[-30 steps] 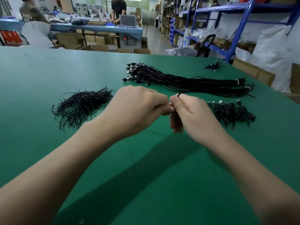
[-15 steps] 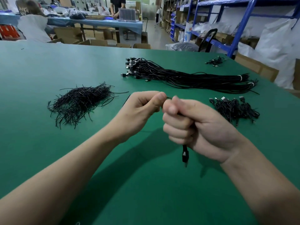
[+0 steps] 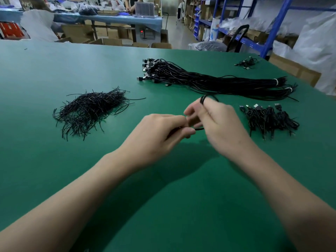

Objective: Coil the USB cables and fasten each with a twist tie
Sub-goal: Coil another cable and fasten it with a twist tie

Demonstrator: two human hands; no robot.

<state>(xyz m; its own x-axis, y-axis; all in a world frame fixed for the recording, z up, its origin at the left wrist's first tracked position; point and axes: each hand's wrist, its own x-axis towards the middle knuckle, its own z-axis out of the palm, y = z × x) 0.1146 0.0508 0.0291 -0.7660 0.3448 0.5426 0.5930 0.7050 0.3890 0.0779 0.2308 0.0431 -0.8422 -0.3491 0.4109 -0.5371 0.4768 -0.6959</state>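
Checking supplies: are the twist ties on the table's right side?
No, the twist ties lie left of the left hand.

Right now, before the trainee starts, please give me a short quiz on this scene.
1. True or false: the loose heap of thin black twist ties lies on the green table on the left hand side.
2. What does the right hand hold with its fingers? A: a thin black USB cable. B: a white bag. C: nothing.
3. Fill in: the small heap of coiled black cables lies to the right hand's ____.
Key: 1 true; 2 A; 3 right.
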